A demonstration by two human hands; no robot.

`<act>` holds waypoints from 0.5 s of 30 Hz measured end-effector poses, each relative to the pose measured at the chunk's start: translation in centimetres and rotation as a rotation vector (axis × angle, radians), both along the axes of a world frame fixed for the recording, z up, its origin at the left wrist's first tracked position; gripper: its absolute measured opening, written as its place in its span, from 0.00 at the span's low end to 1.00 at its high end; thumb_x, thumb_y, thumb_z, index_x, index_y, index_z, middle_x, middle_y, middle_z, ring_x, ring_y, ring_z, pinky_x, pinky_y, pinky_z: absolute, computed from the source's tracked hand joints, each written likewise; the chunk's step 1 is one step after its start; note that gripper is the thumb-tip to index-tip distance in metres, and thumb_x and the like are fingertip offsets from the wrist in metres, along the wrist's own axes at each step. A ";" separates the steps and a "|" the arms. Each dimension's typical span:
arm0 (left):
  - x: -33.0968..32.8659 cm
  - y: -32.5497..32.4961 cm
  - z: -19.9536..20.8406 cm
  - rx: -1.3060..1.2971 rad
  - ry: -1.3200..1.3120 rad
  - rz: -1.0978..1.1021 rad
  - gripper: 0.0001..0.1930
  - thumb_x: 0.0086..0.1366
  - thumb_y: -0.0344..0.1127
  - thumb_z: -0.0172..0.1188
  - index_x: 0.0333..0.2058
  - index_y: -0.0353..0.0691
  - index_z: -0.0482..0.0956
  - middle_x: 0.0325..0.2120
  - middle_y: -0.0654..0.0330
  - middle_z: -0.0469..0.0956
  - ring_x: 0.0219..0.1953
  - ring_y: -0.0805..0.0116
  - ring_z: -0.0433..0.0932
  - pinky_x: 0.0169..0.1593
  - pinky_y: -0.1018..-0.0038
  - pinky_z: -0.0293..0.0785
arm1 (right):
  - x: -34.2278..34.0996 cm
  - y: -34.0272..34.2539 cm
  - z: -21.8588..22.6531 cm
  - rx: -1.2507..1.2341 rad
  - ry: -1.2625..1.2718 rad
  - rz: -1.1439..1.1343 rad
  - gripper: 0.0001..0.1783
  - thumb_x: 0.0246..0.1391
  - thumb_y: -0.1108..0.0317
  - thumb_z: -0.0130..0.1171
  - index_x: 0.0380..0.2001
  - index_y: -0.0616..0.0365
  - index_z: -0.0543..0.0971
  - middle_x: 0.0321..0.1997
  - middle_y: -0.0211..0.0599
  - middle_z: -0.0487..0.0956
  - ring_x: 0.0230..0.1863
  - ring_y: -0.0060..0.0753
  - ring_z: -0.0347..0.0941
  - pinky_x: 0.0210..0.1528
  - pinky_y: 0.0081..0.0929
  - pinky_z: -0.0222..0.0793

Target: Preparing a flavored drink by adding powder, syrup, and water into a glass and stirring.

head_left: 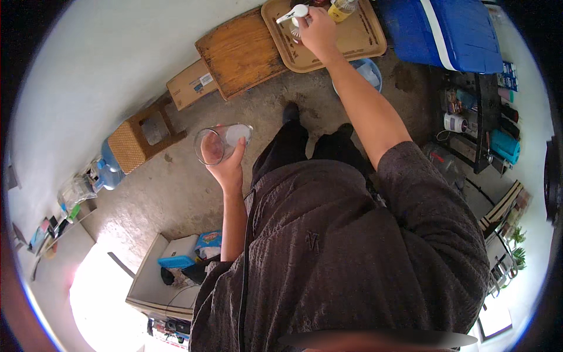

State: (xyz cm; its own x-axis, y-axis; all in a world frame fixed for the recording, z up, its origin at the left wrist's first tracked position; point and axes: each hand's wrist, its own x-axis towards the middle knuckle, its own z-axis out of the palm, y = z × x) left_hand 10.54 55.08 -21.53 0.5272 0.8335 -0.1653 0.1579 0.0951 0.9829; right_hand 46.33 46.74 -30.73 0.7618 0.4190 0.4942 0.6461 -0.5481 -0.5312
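Observation:
My left hand point(226, 161) is wrapped round a clear drinking glass point(209, 148), tilted on its side with its mouth to the left. Something whitish shows at the glass's closed end. Stretched far forward, my right hand point(319, 32) closes on a white plastic piece point(293, 13) with a rounded top and a narrow spout-like end, much like a pump top. Below it a small clear container shows in part; whether the two are joined I cannot tell. Both are over a tan tray point(363, 44). Beside that hand stands a bottle with a yellow label point(340, 10).
A wooden table point(237, 53) adjoins the tray on the left, with a cardboard box point(192, 85) beside it. Below the tray is a blue bucket point(375, 73). A large blue cooler point(404, 35) is at the right. A woven stool point(132, 138) stands left.

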 end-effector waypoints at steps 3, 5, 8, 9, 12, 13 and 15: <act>-1.3 0.4 0.2 0.039 0.010 -0.001 0.35 0.50 0.18 0.67 0.56 0.36 0.60 0.53 0.49 0.69 0.57 0.57 0.68 0.60 0.63 0.66 | -0.6 1.1 2.1 -0.075 0.234 -0.051 0.17 0.48 0.63 0.64 0.40 0.58 0.75 0.38 0.44 0.77 0.41 0.49 0.74 0.41 0.41 0.70; -0.6 0.4 -0.1 0.034 -0.007 -0.007 0.35 0.50 0.18 0.68 0.56 0.36 0.60 0.53 0.49 0.69 0.57 0.57 0.68 0.59 0.63 0.66 | 0.4 0.2 1.3 -0.012 0.186 -0.135 0.14 0.48 0.60 0.65 0.34 0.57 0.79 0.31 0.41 0.79 0.34 0.49 0.75 0.35 0.41 0.69; -0.5 0.9 -0.9 0.007 -0.001 -0.003 0.35 0.49 0.18 0.68 0.55 0.35 0.61 0.53 0.50 0.69 0.56 0.58 0.69 0.58 0.64 0.67 | 0.5 -0.3 1.5 -0.078 0.229 -0.092 0.14 0.50 0.60 0.62 0.38 0.57 0.78 0.32 0.41 0.80 0.36 0.44 0.77 0.38 0.38 0.71; -0.5 1.2 -1.7 0.021 0.050 -0.005 0.35 0.49 0.19 0.69 0.55 0.34 0.62 0.52 0.51 0.69 0.56 0.58 0.69 0.58 0.65 0.67 | 0.3 -0.4 1.8 -0.079 0.227 -0.089 0.14 0.50 0.60 0.62 0.38 0.57 0.78 0.32 0.41 0.80 0.36 0.44 0.77 0.38 0.38 0.71; 2.2 1.9 -2.6 0.039 0.144 -0.051 0.34 0.49 0.23 0.71 0.54 0.33 0.64 0.51 0.52 0.71 0.54 0.61 0.71 0.57 0.67 0.68 | 0.9 -1.6 1.9 0.085 0.351 -0.036 0.17 0.51 0.62 0.60 0.44 0.57 0.77 0.39 0.39 0.81 0.42 0.37 0.78 0.44 0.31 0.72; 3.2 2.2 -2.7 0.046 0.197 -0.091 0.33 0.48 0.25 0.72 0.53 0.33 0.66 0.50 0.53 0.72 0.53 0.62 0.72 0.57 0.68 0.68 | 1.0 -2.0 2.2 0.157 0.382 -0.009 0.19 0.52 0.64 0.58 0.47 0.58 0.76 0.42 0.39 0.81 0.45 0.34 0.77 0.47 0.28 0.71; 5.5 3.1 -4.4 0.027 0.134 -0.124 0.33 0.48 0.27 0.73 0.52 0.33 0.67 0.49 0.53 0.73 0.52 0.63 0.73 0.57 0.68 0.69 | 1.6 -2.7 2.3 0.339 0.510 0.058 0.22 0.55 0.65 0.55 0.52 0.64 0.73 0.47 0.39 0.79 0.48 0.28 0.74 0.52 0.22 0.67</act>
State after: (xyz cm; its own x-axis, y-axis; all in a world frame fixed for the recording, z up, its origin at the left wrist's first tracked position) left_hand 16.01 58.15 -25.90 0.6010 0.7687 -0.2190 0.2960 0.0405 0.9543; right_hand 47.89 44.07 -28.39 0.9180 0.3501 0.1863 0.2881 -0.2659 -0.9199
